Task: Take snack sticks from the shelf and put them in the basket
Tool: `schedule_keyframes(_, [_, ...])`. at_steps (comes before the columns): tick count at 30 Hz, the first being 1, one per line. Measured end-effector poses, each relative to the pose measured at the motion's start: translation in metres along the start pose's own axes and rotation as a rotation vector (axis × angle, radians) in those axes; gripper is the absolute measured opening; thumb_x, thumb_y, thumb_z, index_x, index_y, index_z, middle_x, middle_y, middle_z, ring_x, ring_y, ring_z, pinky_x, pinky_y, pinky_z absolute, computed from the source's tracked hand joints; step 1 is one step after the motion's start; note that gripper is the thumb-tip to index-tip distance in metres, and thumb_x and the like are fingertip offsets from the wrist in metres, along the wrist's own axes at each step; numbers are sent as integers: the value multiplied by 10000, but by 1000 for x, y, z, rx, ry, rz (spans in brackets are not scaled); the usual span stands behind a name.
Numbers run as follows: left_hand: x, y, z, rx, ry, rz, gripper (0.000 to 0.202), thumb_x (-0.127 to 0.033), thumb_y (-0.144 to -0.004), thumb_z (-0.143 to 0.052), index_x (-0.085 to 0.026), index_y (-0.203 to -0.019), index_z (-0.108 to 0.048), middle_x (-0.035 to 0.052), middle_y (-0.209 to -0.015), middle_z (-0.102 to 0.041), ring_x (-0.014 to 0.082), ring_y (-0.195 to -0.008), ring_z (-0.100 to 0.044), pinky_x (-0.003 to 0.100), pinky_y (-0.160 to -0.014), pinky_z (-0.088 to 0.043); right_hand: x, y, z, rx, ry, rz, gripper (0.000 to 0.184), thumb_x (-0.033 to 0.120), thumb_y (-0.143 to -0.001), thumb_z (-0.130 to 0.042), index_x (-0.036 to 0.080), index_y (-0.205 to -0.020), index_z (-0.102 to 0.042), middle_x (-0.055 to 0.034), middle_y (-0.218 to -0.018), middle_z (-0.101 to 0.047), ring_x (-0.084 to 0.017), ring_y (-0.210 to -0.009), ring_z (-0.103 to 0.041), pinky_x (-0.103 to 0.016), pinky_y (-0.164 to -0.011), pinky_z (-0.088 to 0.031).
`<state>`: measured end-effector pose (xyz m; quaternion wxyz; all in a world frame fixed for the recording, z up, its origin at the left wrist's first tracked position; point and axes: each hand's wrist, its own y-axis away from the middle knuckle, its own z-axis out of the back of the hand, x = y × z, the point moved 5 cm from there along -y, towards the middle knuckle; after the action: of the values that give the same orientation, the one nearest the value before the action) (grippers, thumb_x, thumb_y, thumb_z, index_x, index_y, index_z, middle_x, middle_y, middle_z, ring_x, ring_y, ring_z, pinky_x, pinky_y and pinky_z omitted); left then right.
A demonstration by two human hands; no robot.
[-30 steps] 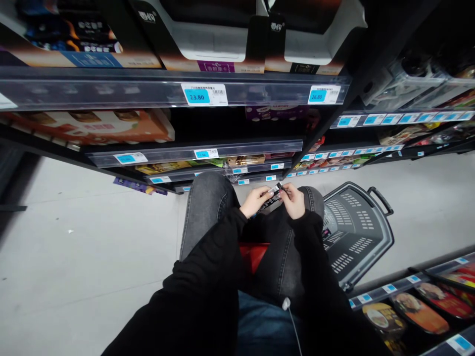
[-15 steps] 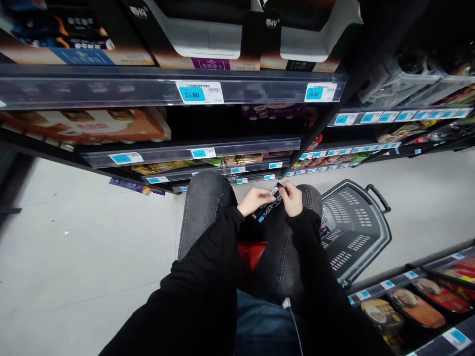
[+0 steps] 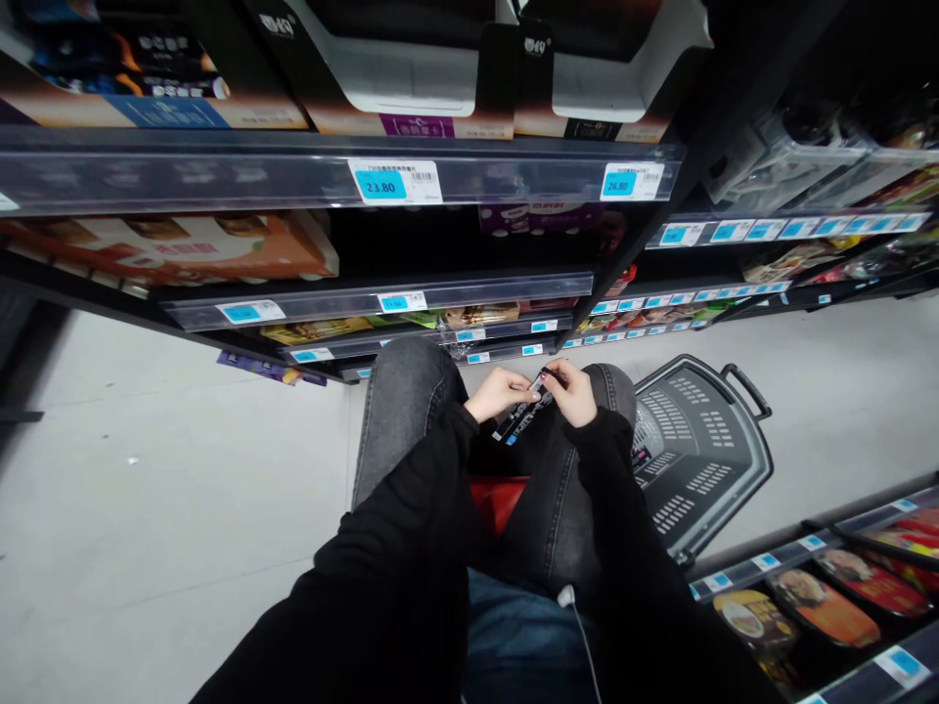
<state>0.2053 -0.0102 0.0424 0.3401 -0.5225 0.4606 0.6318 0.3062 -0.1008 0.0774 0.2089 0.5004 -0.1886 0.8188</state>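
Between my knees I hold a slim black packet (image 3: 517, 418) with white print and a small blue patch at its lower end. My left hand (image 3: 502, 393) pinches its left side near the upper part, thumb on the front. At the top end, my right hand (image 3: 573, 391) closes its thumb and fingers on the packet's corner. A pale strip shows on the packet between the two hands. The print is too small to read. Both hands sit just above my lap, between my grey jeans knees.
Store shelves (image 3: 514, 176) with price tags and boxed goods rise in front. A grey shopping basket (image 3: 693, 450) with a handle stands on the floor at my right. Lower right, another shelf (image 3: 788, 559) holds packaged food bowls (image 3: 826, 611). Pale floor (image 3: 183, 489) stretches to the left.
Both hands have shifted slightly left with the packet. The packet has turned a little, and its lower end now points further down and left.
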Motion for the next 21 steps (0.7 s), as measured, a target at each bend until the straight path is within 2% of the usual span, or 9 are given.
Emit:
schedule_keyframes(2, [1,0,-1,8,-25,-6,401,-406,-639,-687,-116,-479,-462,-49,-452,-357,60,-458,-334,200,-472,-270,-2,0,0,-22,28,-8,179,356,-796,-551,181,-772,-582,-7,-689,-611,-147,-635,-561,-258,-643,-426])
schedule_keyframes(5, [4,-1,-5,42,-55,-17,293,-367,-636,-688,-101,-654,-566,-19,-566,-505,91,-539,-453,202,-530,-356,-5,-1,2,-82,78,-21,188,355,-807,-539,182,-762,-598,-18,-696,-627,-156,-642,-572,-267,-655,-433])
schedule_keyframes(7, [7,-2,-6,51,-99,-15,277,-324,-618,-696,-100,-743,-591,-17,-607,-534,101,-576,-479,200,-550,-373,-6,-2,3,-115,107,-22,197,357,-816,-520,183,-770,-603,-26,-721,-639,-165,-669,-584,-275,-674,-441])
schedule_keyframes(11, [12,-2,-7,55,-209,-2,203,-277,-632,-663,-106,-707,-583,-38,-560,-490,91,-552,-440,189,-531,-338,-6,-3,3,-144,158,4,199,351,-817,-501,184,-785,-603,-40,-756,-647,-183,-728,-596,-298,-728,-450])
schedule_keyframes(16, [10,-2,-10,130,-226,5,191,-289,-684,-600,-108,-733,-563,-15,-635,-550,108,-603,-487,206,-590,-391,-4,-4,2,-135,187,51,202,331,-837,-473,181,-804,-604,-55,-789,-647,-187,-768,-600,-300,-757,-453])
schedule_keyframes(21, [6,-1,-13,197,-238,18,185,-300,-725,-549,-122,-698,-510,-18,-601,-537,106,-555,-487,216,-559,-419,-3,-4,3,-143,196,66,199,321,-848,-466,183,-817,-605,-56,-800,-649,-187,-776,-601,-297,-756,-453])
